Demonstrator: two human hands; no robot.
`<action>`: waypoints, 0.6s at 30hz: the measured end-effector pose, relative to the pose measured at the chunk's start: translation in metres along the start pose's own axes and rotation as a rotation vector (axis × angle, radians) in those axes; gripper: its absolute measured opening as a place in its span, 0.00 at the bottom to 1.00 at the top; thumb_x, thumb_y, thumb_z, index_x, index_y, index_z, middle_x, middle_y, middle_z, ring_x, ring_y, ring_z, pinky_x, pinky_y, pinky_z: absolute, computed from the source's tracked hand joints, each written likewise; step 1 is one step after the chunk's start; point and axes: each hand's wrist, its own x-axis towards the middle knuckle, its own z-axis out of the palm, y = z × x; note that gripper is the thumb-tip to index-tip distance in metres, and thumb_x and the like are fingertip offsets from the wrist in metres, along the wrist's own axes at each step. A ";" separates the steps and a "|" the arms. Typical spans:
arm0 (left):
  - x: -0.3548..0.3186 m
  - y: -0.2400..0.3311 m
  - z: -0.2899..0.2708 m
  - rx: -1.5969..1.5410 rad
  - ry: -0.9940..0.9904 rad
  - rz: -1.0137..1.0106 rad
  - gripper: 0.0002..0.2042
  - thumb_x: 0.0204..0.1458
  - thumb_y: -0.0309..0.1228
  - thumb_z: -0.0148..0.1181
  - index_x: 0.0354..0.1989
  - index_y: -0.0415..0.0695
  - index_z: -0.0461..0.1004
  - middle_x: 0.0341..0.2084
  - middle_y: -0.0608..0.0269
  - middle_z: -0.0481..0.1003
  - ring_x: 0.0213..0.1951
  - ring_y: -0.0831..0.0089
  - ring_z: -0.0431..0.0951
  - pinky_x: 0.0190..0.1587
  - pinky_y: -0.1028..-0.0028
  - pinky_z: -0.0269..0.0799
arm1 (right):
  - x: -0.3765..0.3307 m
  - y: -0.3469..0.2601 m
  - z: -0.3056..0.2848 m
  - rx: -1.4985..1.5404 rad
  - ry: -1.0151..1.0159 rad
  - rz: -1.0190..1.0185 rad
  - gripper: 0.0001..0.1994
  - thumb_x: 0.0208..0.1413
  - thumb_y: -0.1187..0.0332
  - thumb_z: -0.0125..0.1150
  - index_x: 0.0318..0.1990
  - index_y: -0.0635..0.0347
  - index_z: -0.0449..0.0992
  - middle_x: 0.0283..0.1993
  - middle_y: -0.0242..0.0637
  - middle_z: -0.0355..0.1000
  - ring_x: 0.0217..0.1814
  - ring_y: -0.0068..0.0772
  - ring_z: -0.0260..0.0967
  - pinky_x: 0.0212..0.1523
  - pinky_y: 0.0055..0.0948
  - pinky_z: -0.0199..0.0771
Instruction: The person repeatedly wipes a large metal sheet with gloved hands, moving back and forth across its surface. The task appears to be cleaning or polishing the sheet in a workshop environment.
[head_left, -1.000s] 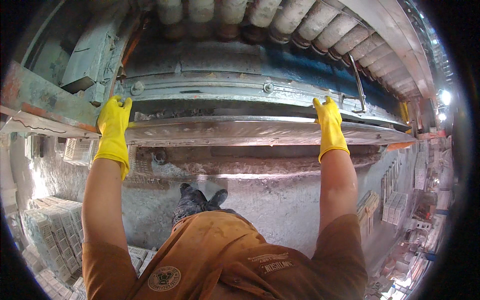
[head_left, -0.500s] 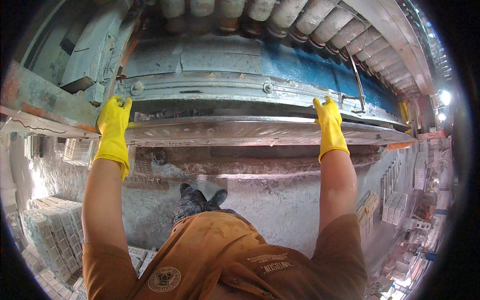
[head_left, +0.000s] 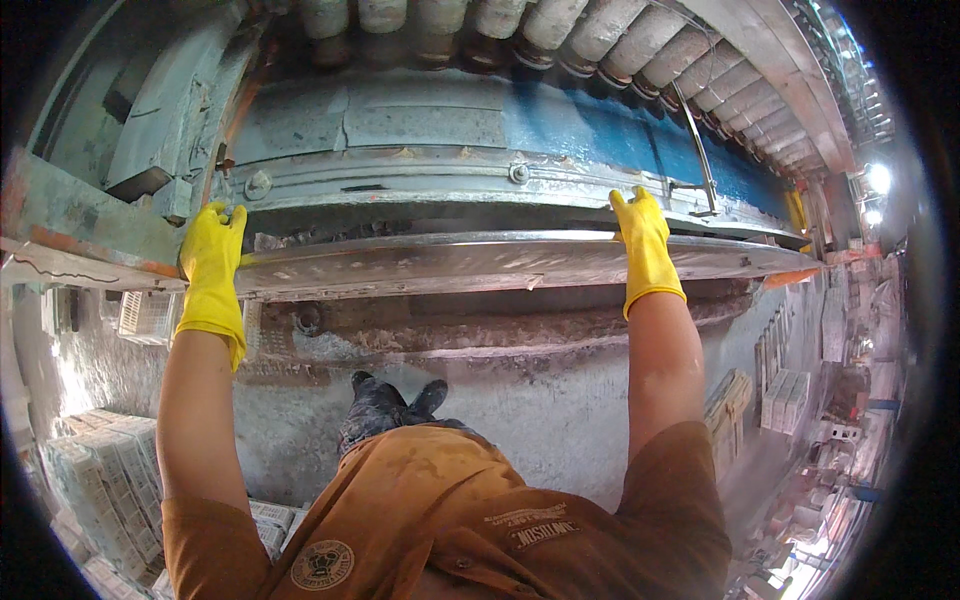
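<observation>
Head view: I see left hand [head_left: 210, 265] and right hand [head_left: 645, 250], yellow-gloved, well apart, both flat on long metal plate [head_left: 500, 262] at machine edge below concrete rollers [head_left: 560, 25]. Fingers curl over far edge; plate not yet lifted, I judge.

Probably a tile factory: roller conveyor [head_left: 560, 30], dusty machine frame [head_left: 420, 180], stacked tiles [head_left: 90, 490].

Two yellow-gloved hands — left [head_left: 212, 262], right [head_left: 643, 245] — one long metal plate [head_left: 480, 262], two bolts [head_left: 258, 185].
</observation>
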 end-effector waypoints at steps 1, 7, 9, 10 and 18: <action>0.001 -0.001 0.000 -0.001 0.001 0.004 0.27 0.59 0.55 0.61 0.57 0.47 0.79 0.50 0.56 0.84 0.54 0.54 0.82 0.55 0.57 0.76 | 0.003 0.001 0.003 -0.021 0.018 -0.008 0.37 0.61 0.39 0.59 0.69 0.55 0.70 0.62 0.47 0.78 0.61 0.47 0.78 0.62 0.46 0.73; 0.001 0.001 0.000 -0.012 0.004 0.007 0.27 0.59 0.55 0.61 0.57 0.47 0.80 0.50 0.56 0.84 0.54 0.53 0.82 0.55 0.57 0.76 | 0.022 0.014 0.018 -0.077 0.096 -0.048 0.37 0.61 0.41 0.59 0.72 0.53 0.68 0.60 0.41 0.80 0.33 0.37 0.86 0.52 0.36 0.80; 0.002 -0.001 0.001 -0.027 0.016 0.019 0.27 0.59 0.55 0.61 0.56 0.46 0.80 0.50 0.56 0.84 0.54 0.53 0.82 0.55 0.57 0.76 | 0.018 0.011 0.016 -0.055 0.077 -0.029 0.37 0.61 0.41 0.59 0.72 0.53 0.68 0.62 0.42 0.78 0.45 0.41 0.82 0.56 0.38 0.77; 0.001 -0.001 0.000 -0.018 0.017 0.016 0.27 0.59 0.55 0.61 0.56 0.46 0.80 0.50 0.56 0.84 0.54 0.53 0.82 0.56 0.57 0.76 | 0.014 0.006 0.013 -0.044 0.059 -0.014 0.37 0.61 0.40 0.60 0.71 0.53 0.69 0.64 0.44 0.77 0.56 0.44 0.77 0.61 0.41 0.74; -0.003 0.004 -0.004 -0.026 -0.011 -0.008 0.27 0.59 0.55 0.61 0.58 0.47 0.80 0.51 0.56 0.83 0.55 0.53 0.82 0.56 0.57 0.75 | 0.002 0.000 0.002 0.005 0.007 0.003 0.37 0.62 0.41 0.60 0.72 0.54 0.68 0.60 0.42 0.80 0.39 0.38 0.86 0.54 0.37 0.78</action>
